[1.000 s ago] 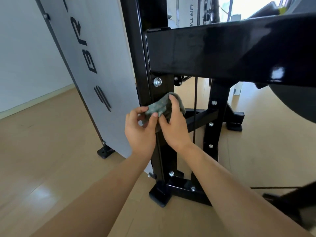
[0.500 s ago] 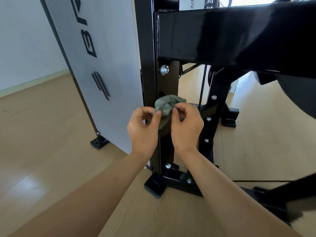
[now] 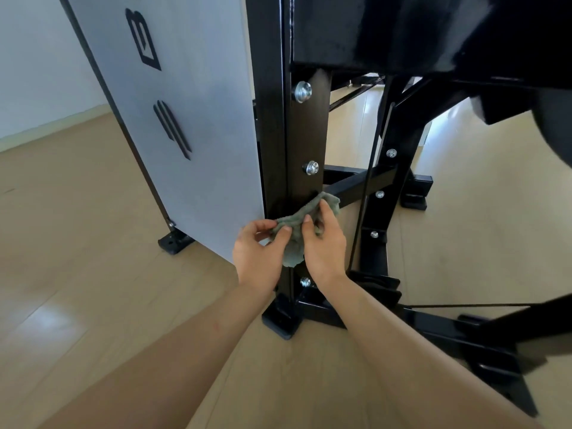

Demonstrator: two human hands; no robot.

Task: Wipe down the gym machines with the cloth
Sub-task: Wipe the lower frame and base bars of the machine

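We look down at two bare forearms reaching toward a black gym machine that stands on a pale wood floor (image 3: 77, 243). A small grey-green cloth (image 3: 301, 215) is bunched between both hands, against the front face of the machine's black upright post (image 3: 306, 134), low down and not far above its base foot (image 3: 280, 323).

The left hand (image 3: 257, 258) pinches the cloth's left edge between thumb and curled fingers. The right hand (image 3: 325, 249) grips the cloth's right side, with its thumb on the front of the fabric and its fingers curled around the upper fold. A loose flap of cloth hangs down between the two hands.

We see three silver bolts on the post: an upper bolt (image 3: 302, 91), a middle bolt (image 3: 310, 168) just above the cloth, and a lower bolt (image 3: 305, 282) below the right wrist.

Just left of the post stands a tall grey panel (image 3: 201, 119) with black lettering, tilted in this wide view. A thick black crossbeam (image 3: 371, 29) spans the top right. Behind the post, a thin black cable (image 3: 366, 187) runs downward beside a second black upright.
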